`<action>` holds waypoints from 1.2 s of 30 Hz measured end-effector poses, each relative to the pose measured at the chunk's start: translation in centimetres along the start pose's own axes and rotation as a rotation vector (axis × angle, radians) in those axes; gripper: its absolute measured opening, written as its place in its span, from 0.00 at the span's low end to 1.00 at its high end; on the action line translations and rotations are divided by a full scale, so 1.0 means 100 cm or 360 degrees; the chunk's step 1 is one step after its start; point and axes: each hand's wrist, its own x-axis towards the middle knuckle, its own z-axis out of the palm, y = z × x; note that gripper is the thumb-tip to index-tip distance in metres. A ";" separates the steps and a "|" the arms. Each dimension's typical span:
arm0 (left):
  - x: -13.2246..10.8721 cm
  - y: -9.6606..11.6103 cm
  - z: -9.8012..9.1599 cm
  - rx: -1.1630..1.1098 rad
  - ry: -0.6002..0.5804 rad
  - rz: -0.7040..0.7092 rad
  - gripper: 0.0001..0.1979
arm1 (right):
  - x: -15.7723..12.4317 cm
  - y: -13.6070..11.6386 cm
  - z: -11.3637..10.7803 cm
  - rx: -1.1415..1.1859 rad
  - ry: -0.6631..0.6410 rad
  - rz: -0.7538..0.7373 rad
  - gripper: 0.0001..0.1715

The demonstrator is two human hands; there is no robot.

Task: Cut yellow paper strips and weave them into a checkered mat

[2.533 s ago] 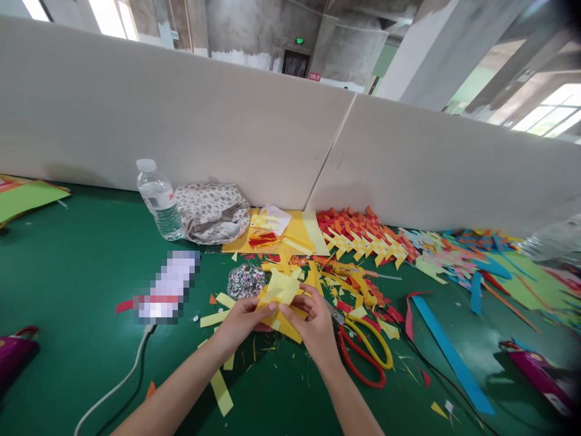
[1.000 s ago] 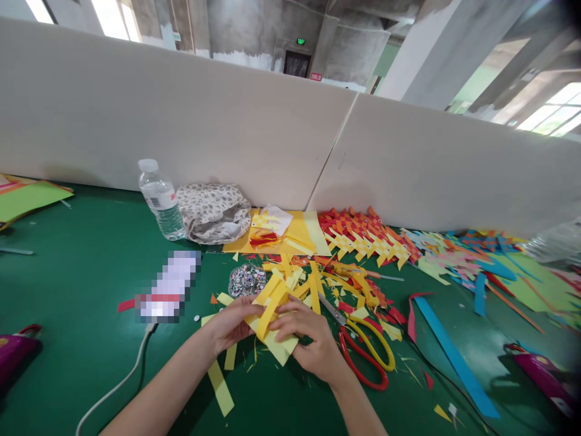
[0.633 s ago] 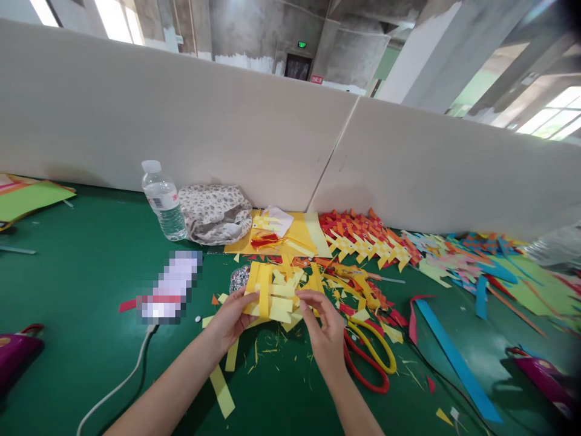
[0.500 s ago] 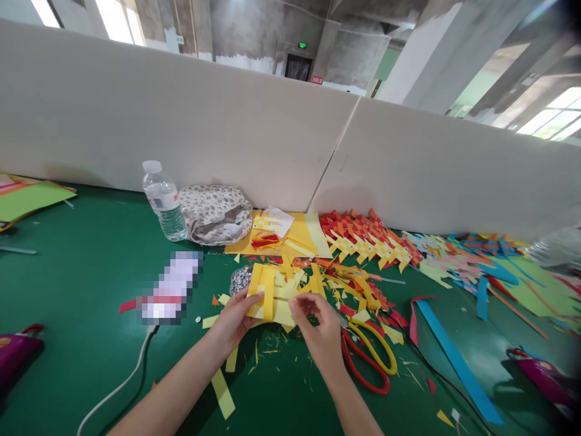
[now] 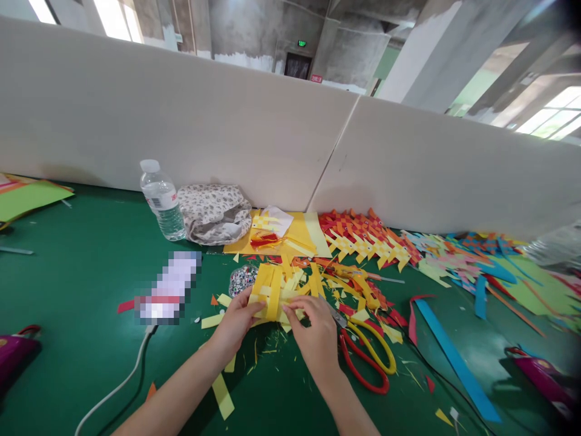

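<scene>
Between my hands is a piece of woven yellow paper strips [image 5: 274, 290], darker yellow strips crossing paler ones. My left hand [image 5: 236, 321] pinches its left edge, thumb on top. At the right side, my right hand [image 5: 315, 327] has thumb and fingertips closed on a pale yellow paper strip [image 5: 287, 298] of the weave. Yellow paper scraps [image 5: 297, 280] lie behind and under it. Scissors with one red and one yellow handle [image 5: 370, 348] rest beside my right hand, blades partly hidden by it. A clear bag of small beads or eyes [image 5: 242, 280] sits behind my left hand.
A water bottle [image 5: 162, 203], a patterned cloth bag [image 5: 213, 212] and finished woven paper fish [image 5: 367, 236] line the white partition [image 5: 204, 121]. A blurred phone [image 5: 170, 287] on a cable lies left. A yellow glue gun [image 5: 358, 278] and blue strip [image 5: 456, 360] lie right.
My right hand has shifted slightly left over the weave, its fingers closer together. The pale strip now lies across the darker strips, and the piece has turned slightly.
</scene>
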 end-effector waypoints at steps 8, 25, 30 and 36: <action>0.001 -0.006 0.000 0.0192 -0.0075 0.0114 0.20 | -0.002 -0.003 0.003 -0.0034 -0.0147 0.0082 0.07; 0.000 -0.013 0.002 0.0440 -0.0103 0.0350 0.15 | -0.005 -0.012 0.004 0.0513 -0.0292 0.0341 0.15; 0.001 -0.015 0.002 0.0399 -0.0046 0.0298 0.17 | -0.003 -0.017 0.001 0.0848 -0.0349 0.0403 0.20; -0.001 -0.012 0.001 0.0336 -0.0173 0.0304 0.20 | -0.001 -0.022 -0.004 0.1037 -0.0394 0.0428 0.18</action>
